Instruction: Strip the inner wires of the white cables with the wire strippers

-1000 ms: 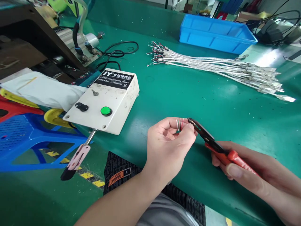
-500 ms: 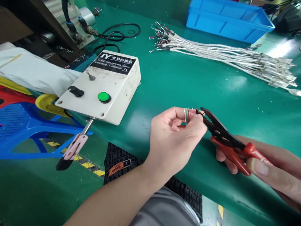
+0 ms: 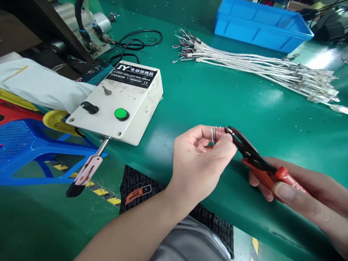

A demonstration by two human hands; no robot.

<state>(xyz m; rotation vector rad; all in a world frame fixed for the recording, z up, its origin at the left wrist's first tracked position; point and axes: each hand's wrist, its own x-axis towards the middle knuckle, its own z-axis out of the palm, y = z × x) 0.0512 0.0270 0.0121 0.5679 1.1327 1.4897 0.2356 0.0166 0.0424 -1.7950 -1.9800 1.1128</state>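
Observation:
My left hand (image 3: 201,159) is closed in a pinch over several thin wires (image 3: 215,135), coloured white, green, black and red, which show between its fingers. My right hand (image 3: 296,192) wraps around the red handles of a pair of wire strippers (image 3: 251,156). The black jaws of the strippers reach the left thumb and fingertip, where the wire ends are; the exact spot of contact is hidden by the fingers. The rest of the wires is out of sight inside the left hand.
A white control box (image 3: 116,101) with a green button and a knob stands at left. A bundle of silvery cables (image 3: 244,61) lies at the back right, before a blue bin (image 3: 261,27). A blue stool (image 3: 29,148) stands left of the green table (image 3: 187,98).
The handles of the wire strippers have drawn closer together in my right hand, and the jaws have closed further. Both hands have barely shifted.

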